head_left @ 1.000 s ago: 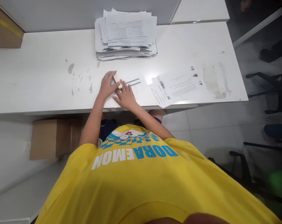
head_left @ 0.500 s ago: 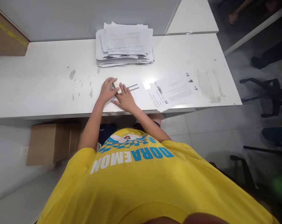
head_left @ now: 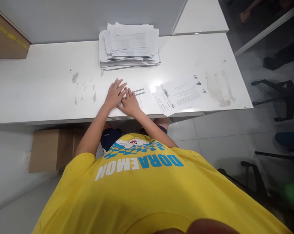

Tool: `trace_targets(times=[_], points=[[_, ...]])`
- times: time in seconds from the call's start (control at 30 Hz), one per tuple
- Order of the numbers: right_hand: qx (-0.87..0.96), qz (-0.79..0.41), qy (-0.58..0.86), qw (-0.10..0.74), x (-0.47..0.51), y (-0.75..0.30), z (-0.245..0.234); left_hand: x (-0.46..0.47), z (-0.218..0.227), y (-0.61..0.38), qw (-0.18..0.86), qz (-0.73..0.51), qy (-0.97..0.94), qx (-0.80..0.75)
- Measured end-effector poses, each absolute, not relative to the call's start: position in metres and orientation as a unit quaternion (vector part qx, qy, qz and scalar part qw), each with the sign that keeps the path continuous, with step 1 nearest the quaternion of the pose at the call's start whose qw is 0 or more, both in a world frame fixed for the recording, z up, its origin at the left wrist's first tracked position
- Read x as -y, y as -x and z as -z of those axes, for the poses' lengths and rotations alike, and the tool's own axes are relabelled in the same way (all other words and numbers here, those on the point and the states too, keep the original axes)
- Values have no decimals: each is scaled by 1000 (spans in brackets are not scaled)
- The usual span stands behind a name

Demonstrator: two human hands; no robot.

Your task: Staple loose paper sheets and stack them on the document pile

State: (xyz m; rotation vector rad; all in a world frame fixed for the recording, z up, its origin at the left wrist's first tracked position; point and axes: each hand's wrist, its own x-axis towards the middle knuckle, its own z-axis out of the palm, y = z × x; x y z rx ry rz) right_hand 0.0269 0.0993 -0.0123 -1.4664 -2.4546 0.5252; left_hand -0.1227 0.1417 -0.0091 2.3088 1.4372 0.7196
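Note:
My left hand (head_left: 114, 94) lies over a small cream-coloured block with its fingers stretched out and apart. Most of the block (head_left: 124, 96) is hidden beneath that hand; only a sliver shows beside the fingers, and its kind cannot be made out. Close against it, my right hand (head_left: 130, 103) rests flat and open on a white sheet of paper (head_left: 144, 99) with dark printed bars. The two thumbs come near each other at the desk's front edge.
A thick stack of papers (head_left: 129, 42) stands at the back of the white desk (head_left: 52, 87). Loose printed sheets (head_left: 183, 92) lie to the right. Cardboard boxes are at the far left (head_left: 8, 35) and under the desk (head_left: 44, 149). Chair legs (head_left: 280, 94) stand on the right.
My left hand has changed from fingers curled around the cream block to fingers stretched out over it, covering most of it. My right hand stays flat on the paper.

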Motion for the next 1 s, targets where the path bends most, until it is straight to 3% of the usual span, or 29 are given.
trace_targets(times=[1.0], points=[[837, -188, 504, 102, -97, -27, 5, -137, 10, 119, 190, -253, -799, -511]])
